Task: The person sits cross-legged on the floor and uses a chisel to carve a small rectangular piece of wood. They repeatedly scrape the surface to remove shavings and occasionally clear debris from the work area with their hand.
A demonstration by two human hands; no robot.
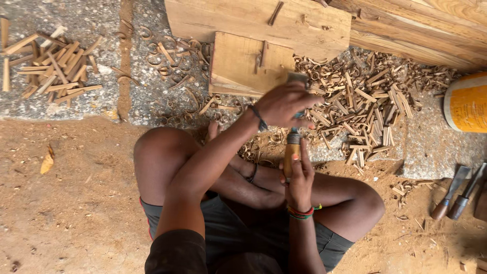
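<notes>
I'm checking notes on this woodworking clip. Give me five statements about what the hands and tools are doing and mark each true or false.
1. The right hand grips the wooden handle of a chisel. True.
2. The left hand rests flat on the dirt. False: it is raised over the top of the chisel, in front of the wooden block.
3. Two spare chisels lie on the ground to the right. True.
4. The wood chips are swept into a bucket. False: they lie scattered on the ground around the block.
5. A yellow container sits at the right edge. True.
</notes>
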